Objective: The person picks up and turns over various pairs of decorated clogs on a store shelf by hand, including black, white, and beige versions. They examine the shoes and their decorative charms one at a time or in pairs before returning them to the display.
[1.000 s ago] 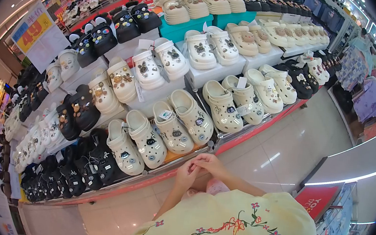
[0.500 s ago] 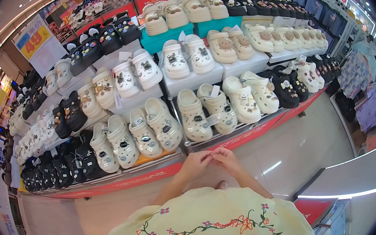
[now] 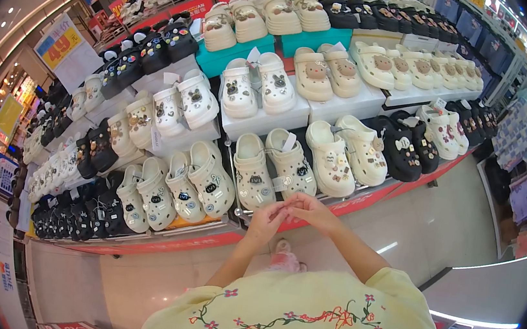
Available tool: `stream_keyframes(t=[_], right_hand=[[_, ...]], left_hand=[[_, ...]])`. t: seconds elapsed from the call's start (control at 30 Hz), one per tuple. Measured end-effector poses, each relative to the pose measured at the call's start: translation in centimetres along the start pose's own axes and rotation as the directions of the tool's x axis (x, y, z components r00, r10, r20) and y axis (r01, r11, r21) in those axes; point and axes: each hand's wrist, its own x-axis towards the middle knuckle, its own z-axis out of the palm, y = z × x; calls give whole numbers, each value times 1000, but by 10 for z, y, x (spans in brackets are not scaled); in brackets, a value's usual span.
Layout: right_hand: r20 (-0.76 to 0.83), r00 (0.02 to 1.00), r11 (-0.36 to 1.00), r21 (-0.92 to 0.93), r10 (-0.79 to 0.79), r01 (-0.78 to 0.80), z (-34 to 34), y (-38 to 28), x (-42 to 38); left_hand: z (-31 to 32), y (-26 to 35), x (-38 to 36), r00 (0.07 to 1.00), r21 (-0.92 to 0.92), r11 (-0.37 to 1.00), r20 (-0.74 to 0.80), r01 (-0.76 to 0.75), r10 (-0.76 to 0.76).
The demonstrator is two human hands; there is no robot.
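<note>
Two hands (image 3: 265, 222) (image 3: 312, 211) — fingertip details unclear

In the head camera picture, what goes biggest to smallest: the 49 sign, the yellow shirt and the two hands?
1. Yellow shirt
2. 49 sign
3. Left hand and right hand: they look too alike to rank.

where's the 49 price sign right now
In the head view, the 49 price sign is at the upper left, just left of the black clogs with colourful charms.

Shop, rows of clogs (image 3: 253, 171), price sign (image 3: 67, 53)
</note>
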Motion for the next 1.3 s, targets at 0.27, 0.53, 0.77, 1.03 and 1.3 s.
stream_keyframes(t=[0.27, 0.53, 0.77, 1.03, 1.3], right_hand=[[225, 949, 959, -131, -220, 253, -23, -76, 89], [180, 863, 778, -376, -471, 503, -44, -165, 185], [244, 470, -60, -926, -848, 372, -95, -224, 287], [159, 597, -265, -960, -786, -93, -140, -256, 403], [46, 590, -89, -995, -806, -43, -140, -249, 449]], left_hand=[[-47, 24, 87, 971, -33, 981, -153, -193, 186], [-112, 100, 201, 837, 288, 860, -243, -421, 491], [-192, 136, 315, 500, 904, 331, -162, -270, 851], [-259, 96, 416, 581, 996, -92, 71, 7, 811], [-271, 84, 451, 483, 995, -97, 93, -17, 871]])
